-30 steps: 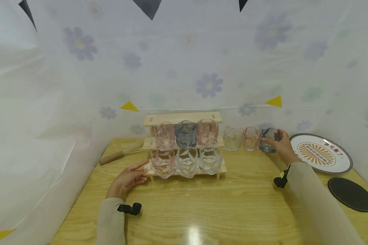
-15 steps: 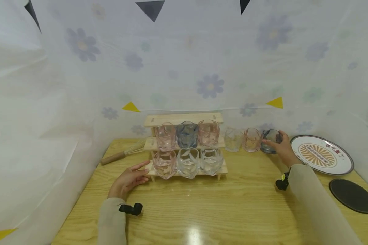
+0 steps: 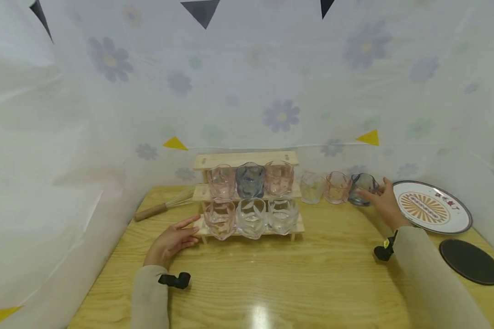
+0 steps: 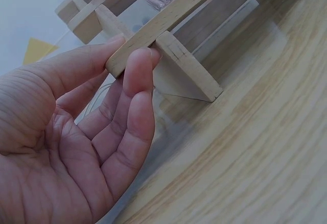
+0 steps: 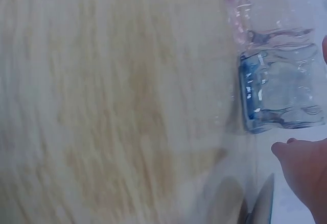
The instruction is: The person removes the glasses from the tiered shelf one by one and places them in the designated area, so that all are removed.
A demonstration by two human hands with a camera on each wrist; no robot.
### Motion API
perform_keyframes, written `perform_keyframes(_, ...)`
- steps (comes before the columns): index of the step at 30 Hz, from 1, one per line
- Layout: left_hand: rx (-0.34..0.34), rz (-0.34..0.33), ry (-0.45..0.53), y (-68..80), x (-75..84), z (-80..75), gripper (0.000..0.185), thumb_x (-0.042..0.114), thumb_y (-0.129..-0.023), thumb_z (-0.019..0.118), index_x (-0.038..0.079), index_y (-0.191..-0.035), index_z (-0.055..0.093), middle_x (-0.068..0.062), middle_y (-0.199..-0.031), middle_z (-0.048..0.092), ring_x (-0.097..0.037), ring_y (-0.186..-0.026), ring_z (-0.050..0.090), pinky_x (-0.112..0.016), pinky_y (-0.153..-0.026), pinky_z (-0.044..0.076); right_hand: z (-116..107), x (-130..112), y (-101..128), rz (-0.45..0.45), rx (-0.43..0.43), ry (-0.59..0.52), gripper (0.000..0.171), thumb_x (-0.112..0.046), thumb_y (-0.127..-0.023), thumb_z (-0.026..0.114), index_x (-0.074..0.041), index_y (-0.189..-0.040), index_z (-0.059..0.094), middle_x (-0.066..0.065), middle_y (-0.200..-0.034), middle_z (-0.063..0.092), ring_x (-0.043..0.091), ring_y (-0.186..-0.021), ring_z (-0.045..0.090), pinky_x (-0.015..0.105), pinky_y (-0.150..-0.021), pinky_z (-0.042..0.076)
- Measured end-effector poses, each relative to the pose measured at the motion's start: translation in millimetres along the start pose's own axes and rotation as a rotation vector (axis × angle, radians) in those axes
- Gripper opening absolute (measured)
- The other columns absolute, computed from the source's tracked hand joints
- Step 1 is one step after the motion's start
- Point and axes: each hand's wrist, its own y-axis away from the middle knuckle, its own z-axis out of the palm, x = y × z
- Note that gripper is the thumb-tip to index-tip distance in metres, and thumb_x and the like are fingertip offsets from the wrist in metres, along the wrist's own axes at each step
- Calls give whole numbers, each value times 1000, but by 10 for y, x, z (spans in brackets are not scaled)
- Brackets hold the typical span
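Note:
A tiered wooden rack (image 3: 247, 158) bears two rows of faceted glasses. Pink glasses flank a blue-grey one (image 3: 250, 180) on the middle shelf; below are a pink one (image 3: 219, 219) and two clear ones. My left hand (image 3: 174, 240) pinches the left end of the bottom shelf (image 4: 168, 27), thumb on top and fingers underneath. To the right of the rack, a clear glass (image 3: 311, 188), a pink glass (image 3: 336, 187) and a blue glass (image 3: 363, 181) stand in a row. My right hand (image 3: 384, 203) is beside the blue glass (image 5: 281, 86), with thumb and fingers spread around it, holding nothing.
A whisk (image 3: 151, 212) with a wooden handle lies left of the rack. At the right are a large patterned plate (image 3: 459, 221) and a black round mat (image 3: 471, 261). A flowered white cloth (image 3: 247, 82) hangs behind the table (image 3: 271, 283).
My right hand has let go of the blue glass and drawn back slightly to the right. The blue glass stays at the end of the row. My left hand keeps its place on the rack.

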Motion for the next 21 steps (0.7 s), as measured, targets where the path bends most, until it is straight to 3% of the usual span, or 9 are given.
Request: perform_keyframes(21, -26, 11, -15, 21, 8, 2, 65, 15, -91, 64, 11, -148, 33, -1, -76, 65, -11, -68, 66, -27, -71, 55, -279, -382, 492, -112, 76, 103, 99, -40, -93, 59, -9, -150, -15, 30, -152, -5, 50, -137, 0, 63, -107, 13)
